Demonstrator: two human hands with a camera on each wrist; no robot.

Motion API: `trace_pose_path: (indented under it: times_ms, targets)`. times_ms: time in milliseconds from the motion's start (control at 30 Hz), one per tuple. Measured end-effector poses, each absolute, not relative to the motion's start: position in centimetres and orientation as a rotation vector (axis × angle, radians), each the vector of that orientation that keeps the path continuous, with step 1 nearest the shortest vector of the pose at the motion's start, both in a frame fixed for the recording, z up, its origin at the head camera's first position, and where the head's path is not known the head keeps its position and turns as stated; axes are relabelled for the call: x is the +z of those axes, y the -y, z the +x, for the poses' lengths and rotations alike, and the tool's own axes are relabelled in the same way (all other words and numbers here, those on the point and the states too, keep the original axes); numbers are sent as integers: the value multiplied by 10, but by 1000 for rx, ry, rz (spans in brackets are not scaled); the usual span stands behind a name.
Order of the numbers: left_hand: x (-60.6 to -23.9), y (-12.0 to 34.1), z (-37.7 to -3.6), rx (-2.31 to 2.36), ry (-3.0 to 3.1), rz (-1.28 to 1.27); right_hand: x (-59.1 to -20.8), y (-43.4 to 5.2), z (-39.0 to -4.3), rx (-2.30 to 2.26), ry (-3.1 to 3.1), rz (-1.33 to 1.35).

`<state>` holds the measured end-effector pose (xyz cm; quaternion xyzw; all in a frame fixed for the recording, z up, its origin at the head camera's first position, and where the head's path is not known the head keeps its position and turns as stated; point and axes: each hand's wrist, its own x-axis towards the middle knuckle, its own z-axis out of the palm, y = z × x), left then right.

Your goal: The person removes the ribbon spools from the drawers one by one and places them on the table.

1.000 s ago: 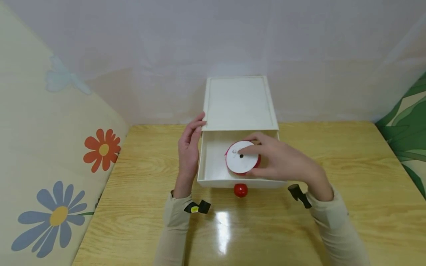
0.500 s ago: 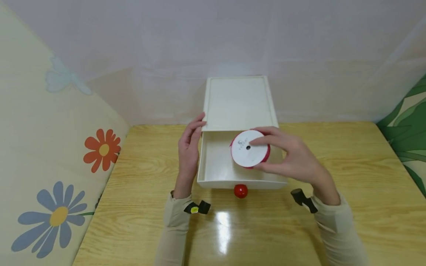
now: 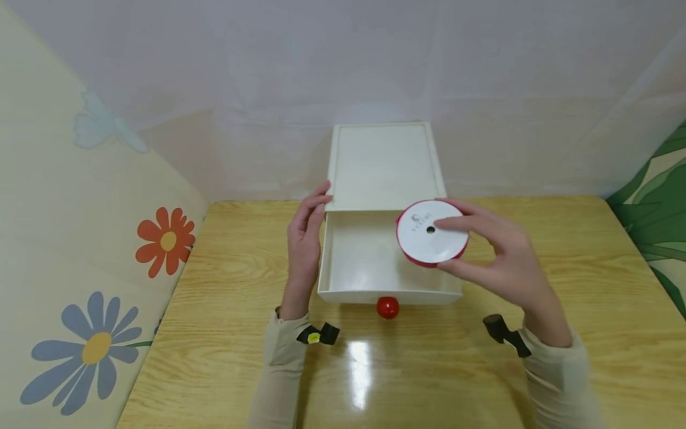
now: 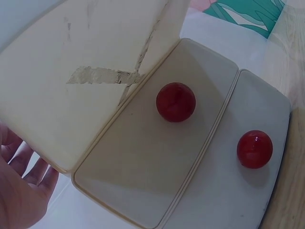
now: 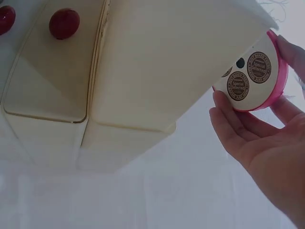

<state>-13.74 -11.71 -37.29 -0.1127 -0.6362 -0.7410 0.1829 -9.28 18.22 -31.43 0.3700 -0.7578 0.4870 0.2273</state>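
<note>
A cream wooden box [image 3: 384,164] stands at the table's back with its drawer [image 3: 351,293] pulled out; the drawer front carries a red knob [image 3: 387,307]. My right hand [image 3: 485,253] pinches a spool of red ribbon [image 3: 431,232] with a white face, held in the air over the drawer's right rear corner. In the right wrist view the spool [image 5: 252,78] sits between my fingers [image 5: 238,133] beside the box [image 5: 162,62]. My left hand [image 3: 305,235] lies flat against the box's left side, fingers straight. The left wrist view shows the knob [image 4: 176,102] and its reflection.
The glossy wooden table [image 3: 536,369] spreads in front of and beside the box. A floral cloth [image 3: 80,238] slopes along the left, a green leaf-print cloth [image 3: 661,220] at the right, and a white curtain hangs close behind the box.
My right hand has lifted the ribbon spool up out of the drawer and carried it to the right. The left hand and the box have stayed put.
</note>
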Motion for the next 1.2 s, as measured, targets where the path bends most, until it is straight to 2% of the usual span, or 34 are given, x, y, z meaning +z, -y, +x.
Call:
trace_pose_path:
  times_ms: [333,1200]
  targets:
    - [-373,120,-137,-2098,1800,-330,-319,-198,-91,1670,1935,1018]
    - [-372,121,-136,-2068,1782,-343,-335,-229,-87,1732,1864,733]
